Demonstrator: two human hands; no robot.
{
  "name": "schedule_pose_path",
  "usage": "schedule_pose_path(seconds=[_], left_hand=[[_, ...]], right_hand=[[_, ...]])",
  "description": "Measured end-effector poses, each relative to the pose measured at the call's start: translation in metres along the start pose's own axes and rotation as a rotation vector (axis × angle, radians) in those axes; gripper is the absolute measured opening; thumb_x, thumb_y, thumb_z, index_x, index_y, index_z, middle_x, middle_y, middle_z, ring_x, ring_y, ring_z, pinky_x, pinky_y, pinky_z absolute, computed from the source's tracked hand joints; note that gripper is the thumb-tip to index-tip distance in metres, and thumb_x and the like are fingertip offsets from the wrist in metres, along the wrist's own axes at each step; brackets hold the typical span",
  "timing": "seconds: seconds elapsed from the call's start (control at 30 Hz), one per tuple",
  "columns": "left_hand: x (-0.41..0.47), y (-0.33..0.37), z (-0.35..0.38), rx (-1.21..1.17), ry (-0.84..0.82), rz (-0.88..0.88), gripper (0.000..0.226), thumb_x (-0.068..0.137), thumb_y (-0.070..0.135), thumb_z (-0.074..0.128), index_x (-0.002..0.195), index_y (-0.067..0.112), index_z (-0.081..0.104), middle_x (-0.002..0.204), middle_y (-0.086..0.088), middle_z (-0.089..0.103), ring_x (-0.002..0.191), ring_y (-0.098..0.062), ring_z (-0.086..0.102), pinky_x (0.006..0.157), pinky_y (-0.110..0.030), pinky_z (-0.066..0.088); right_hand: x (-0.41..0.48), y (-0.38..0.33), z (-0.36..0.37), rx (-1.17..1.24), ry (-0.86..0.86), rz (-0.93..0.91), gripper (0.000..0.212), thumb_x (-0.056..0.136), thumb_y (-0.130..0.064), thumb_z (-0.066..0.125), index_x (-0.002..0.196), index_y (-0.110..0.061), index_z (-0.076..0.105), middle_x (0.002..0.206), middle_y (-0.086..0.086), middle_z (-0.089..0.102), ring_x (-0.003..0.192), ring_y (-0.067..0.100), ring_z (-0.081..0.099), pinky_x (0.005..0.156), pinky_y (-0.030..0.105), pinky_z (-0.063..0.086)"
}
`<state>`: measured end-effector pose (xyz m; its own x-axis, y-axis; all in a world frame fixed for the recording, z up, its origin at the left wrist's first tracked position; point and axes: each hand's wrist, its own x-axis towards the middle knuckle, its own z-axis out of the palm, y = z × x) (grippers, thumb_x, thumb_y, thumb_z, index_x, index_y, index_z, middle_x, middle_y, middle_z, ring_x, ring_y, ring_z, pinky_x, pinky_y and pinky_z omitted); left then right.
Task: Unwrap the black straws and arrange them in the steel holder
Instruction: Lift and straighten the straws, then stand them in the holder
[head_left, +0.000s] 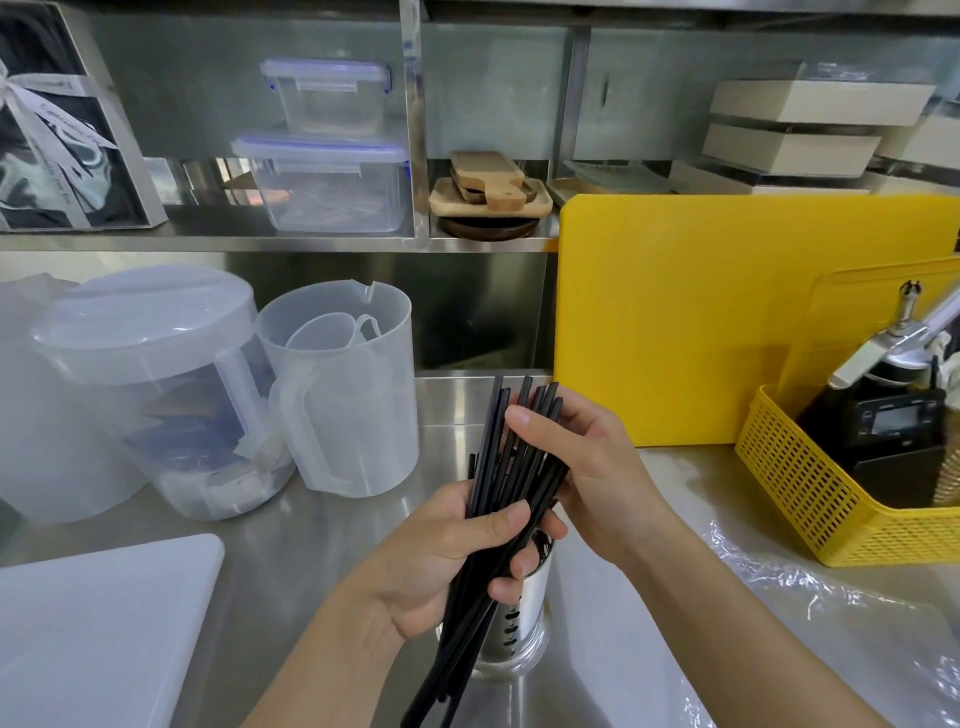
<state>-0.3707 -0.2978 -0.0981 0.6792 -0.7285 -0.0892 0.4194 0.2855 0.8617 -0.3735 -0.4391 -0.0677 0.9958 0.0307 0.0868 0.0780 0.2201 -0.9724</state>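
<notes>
The left hand (441, 561) is gripping the bare straws (506, 462) mid-length and the right hand (587, 467) is curling round their tops, over the holder (524, 618), seemingly squaring them; next they likely need lowering in upright.

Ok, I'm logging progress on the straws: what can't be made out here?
Head view only.
- Inside of the holder: hidden by the left hand and the straws.
- Straw count: they overlap, partly covered by the right hand.
- Some lower ends: cut off by the bottom edge.
- The clear film: runs off the right edge.
</notes>
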Motion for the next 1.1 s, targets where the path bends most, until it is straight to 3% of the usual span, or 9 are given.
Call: schedule_pose_path(seconds=[0.17, 0.27, 0.37, 0.57, 0.7, 0.8, 0.9, 0.97, 1.1], left_hand=[[0.001, -0.004, -0.004, 0.047, -0.016, -0.025, 0.017, 0.082, 0.01, 0.058, 0.096, 0.007, 0.065, 0.084, -0.011, 0.067, 0.052, -0.012, 0.051, 0.041, -0.018, 0.038], [0.001, -0.007, -0.008, 0.036, -0.054, -0.029, 0.027, 0.077, 0.019, 0.07, 0.096, 0.002, 0.06, 0.084, -0.015, 0.063, 0.048, -0.011, 0.047, 0.04, -0.017, 0.037], [0.0, -0.008, -0.012, -0.022, -0.119, -0.034, 0.033, 0.074, 0.024, 0.075, 0.096, 0.004, 0.06, 0.085, -0.013, 0.063, 0.049, -0.01, 0.045, 0.039, -0.016, 0.037], [-0.003, -0.007, -0.014, -0.033, -0.135, -0.078, 0.03, 0.076, 0.011, 0.071, 0.104, 0.006, 0.06, 0.082, -0.007, 0.061, 0.049, -0.009, 0.044, 0.039, -0.016, 0.037], [-0.004, -0.005, -0.011, 0.065, -0.048, -0.09, 0.025, 0.083, 0.007, 0.059, 0.107, 0.005, 0.051, 0.076, -0.003, 0.058, 0.048, -0.008, 0.041, 0.039, -0.016, 0.033], [-0.004, -0.005, -0.006, 0.312, 0.097, -0.062, 0.004, 0.09, 0.006, 0.054, 0.092, 0.009, 0.054, 0.072, 0.0, 0.058, 0.05, -0.008, 0.041, 0.042, -0.017, 0.032], [-0.001, -0.007, -0.004, 0.495, 0.16, -0.019, 0.013, 0.093, 0.005, 0.048, 0.089, 0.016, 0.054, 0.073, 0.003, 0.059, 0.051, -0.007, 0.041, 0.044, -0.019, 0.032], [-0.001, -0.007, -0.006, 0.555, 0.157, -0.017, 0.013, 0.093, 0.006, 0.048, 0.093, 0.017, 0.054, 0.077, 0.001, 0.058, 0.052, -0.007, 0.041, 0.044, -0.019, 0.034], [-0.005, -0.007, -0.017, 0.254, 0.014, -0.124, 0.015, 0.089, 0.011, 0.054, 0.101, 0.003, 0.051, 0.074, -0.001, 0.059, 0.047, -0.008, 0.041, 0.038, -0.016, 0.033]], right_hand=[[0.005, -0.001, -0.006, -0.017, 0.08, -0.02, 0.016, 0.066, -0.025, 0.069, 0.073, -0.012, 0.062, 0.065, 0.002, 0.061, 0.063, 0.018, 0.06, 0.054, 0.024, 0.05], [0.007, 0.0, -0.009, -0.031, 0.088, -0.016, 0.009, 0.072, -0.018, 0.068, 0.072, -0.011, 0.064, 0.065, 0.002, 0.062, 0.062, 0.016, 0.061, 0.056, 0.023, 0.051], [0.006, 0.0, -0.012, -0.046, 0.075, 0.003, 0.011, 0.069, -0.021, 0.068, 0.071, -0.012, 0.064, 0.065, 0.003, 0.063, 0.059, 0.015, 0.061, 0.052, 0.024, 0.049], [0.009, -0.002, -0.015, 0.055, 0.042, 0.057, 0.015, 0.069, -0.019, 0.066, 0.07, -0.009, 0.055, 0.067, 0.003, 0.054, 0.053, 0.012, 0.054, 0.041, 0.022, 0.038], [0.012, 0.002, -0.018, 0.022, 0.088, -0.029, 0.017, 0.073, -0.025, 0.065, 0.077, -0.009, 0.059, 0.073, 0.001, 0.058, 0.069, 0.014, 0.055, 0.06, 0.026, 0.042], [0.015, 0.0, -0.02, -0.044, 0.096, -0.07, 0.012, 0.077, -0.021, 0.065, 0.066, -0.018, 0.061, 0.068, -0.008, 0.059, 0.07, 0.009, 0.05, 0.07, 0.027, 0.035], [0.018, -0.005, -0.023, -0.155, 0.114, -0.096, 0.021, 0.081, -0.006, 0.065, 0.062, -0.014, 0.057, 0.054, -0.012, 0.052, 0.05, 0.0, 0.042, 0.056, 0.014, 0.035], [0.018, -0.006, -0.026, -0.235, 0.124, -0.111, 0.019, 0.081, -0.002, 0.063, 0.065, -0.011, 0.056, 0.049, -0.011, 0.045, 0.044, 0.003, 0.037, 0.046, 0.015, 0.03], [0.015, -0.008, -0.03, -0.233, 0.043, -0.088, 0.016, 0.088, 0.0, 0.055, 0.075, -0.009, 0.057, 0.059, 0.005, 0.052, 0.04, 0.007, 0.029, 0.039, 0.018, 0.022]])
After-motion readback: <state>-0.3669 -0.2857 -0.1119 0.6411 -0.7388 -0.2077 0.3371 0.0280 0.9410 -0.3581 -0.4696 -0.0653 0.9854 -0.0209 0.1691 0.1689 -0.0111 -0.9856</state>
